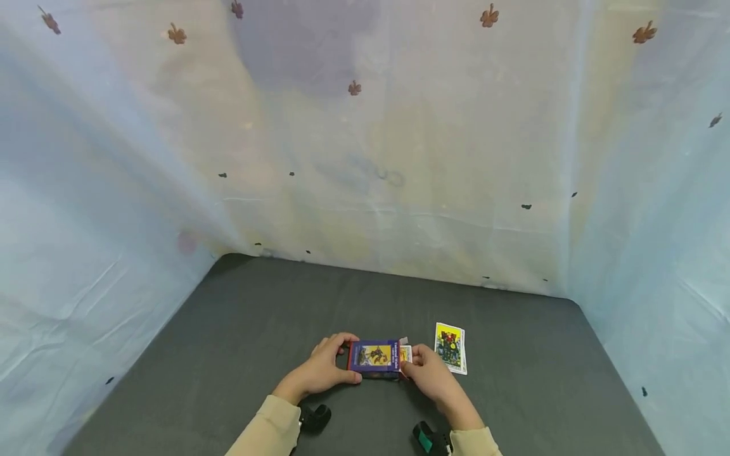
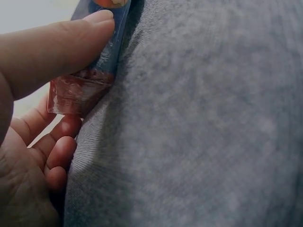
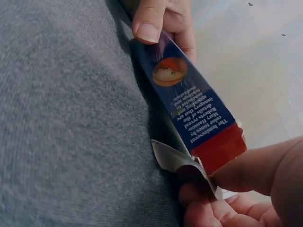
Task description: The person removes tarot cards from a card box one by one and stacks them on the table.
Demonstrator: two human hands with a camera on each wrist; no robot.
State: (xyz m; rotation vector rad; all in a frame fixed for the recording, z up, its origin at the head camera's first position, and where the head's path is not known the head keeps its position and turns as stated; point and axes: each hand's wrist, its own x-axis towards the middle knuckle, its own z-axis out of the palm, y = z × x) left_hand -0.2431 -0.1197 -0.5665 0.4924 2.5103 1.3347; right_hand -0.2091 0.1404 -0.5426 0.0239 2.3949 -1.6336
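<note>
A blue-and-red tarot card box (image 1: 374, 356) lies on its back on the dark table, its printed front facing up. My left hand (image 1: 326, 366) grips its left end, the thumb along the near side; in the left wrist view the thumb (image 2: 61, 49) presses the box near its red end (image 2: 71, 94). At the box's right end, tarot cards (image 1: 405, 356) stick out from the opening. My right hand (image 1: 429, 375) pinches them there. The right wrist view shows a pale end flap (image 3: 170, 158) bent out beside the right fingers; the cards are mostly hidden there.
To the right of the right hand lies a small stack of cards (image 1: 450, 348), a yellow picture on top. Pale patterned sheeting (image 1: 399, 158) hangs behind and at both sides of the dark grey tabletop (image 1: 256, 304).
</note>
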